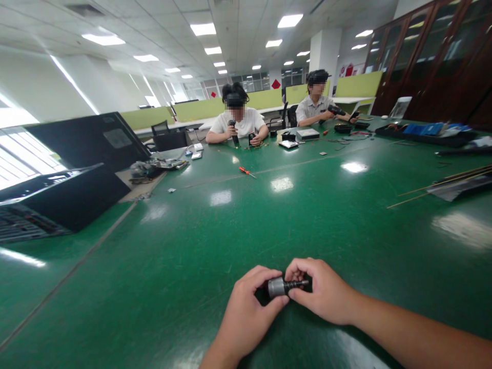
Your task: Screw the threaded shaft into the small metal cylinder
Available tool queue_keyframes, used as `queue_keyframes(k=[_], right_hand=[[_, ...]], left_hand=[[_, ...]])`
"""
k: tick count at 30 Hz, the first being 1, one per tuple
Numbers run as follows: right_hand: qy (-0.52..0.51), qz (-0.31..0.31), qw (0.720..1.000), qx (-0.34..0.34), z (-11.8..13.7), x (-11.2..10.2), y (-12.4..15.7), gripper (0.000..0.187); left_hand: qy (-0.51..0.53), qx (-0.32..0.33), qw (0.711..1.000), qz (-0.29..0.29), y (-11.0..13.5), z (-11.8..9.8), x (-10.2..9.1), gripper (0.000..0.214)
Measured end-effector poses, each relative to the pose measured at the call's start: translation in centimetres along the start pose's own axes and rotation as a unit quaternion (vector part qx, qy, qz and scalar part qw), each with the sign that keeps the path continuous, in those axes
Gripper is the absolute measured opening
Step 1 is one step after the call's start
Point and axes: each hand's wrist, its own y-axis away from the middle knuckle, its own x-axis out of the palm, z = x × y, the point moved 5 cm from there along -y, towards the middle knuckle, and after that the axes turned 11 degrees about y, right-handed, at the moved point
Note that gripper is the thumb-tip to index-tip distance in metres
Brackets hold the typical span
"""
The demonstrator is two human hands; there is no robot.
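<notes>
My left hand (246, 312) and my right hand (325, 292) meet over the near part of the green table (215, 241). Between them is a small grey metal cylinder (277, 287) with a dark threaded shaft (296, 283) sticking out to the right. Fingers and thumb of my left hand are closed round the cylinder body. With its fingers curled, my right hand pinches the shaft end. Both hands rest low, close to the table surface.
Two people sit at the far side holding dark tools, with small parts and boxes (307, 134) around them. A red-handled screwdriver (246, 172) lies mid-table. Black cases (65, 195) stand at the left; thin rods (442, 182) and blue items (423, 129) lie at the right.
</notes>
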Motion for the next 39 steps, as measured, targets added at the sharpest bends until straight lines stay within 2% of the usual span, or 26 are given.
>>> queue_keyframes(k=[39], right_hand=[[0.029,0.009,1.0,0.0,-0.14,0.06,0.08,0.017]], left_hand=[[-0.019,-0.002,1.0,0.005,-0.1,-0.17,0.18,0.025]])
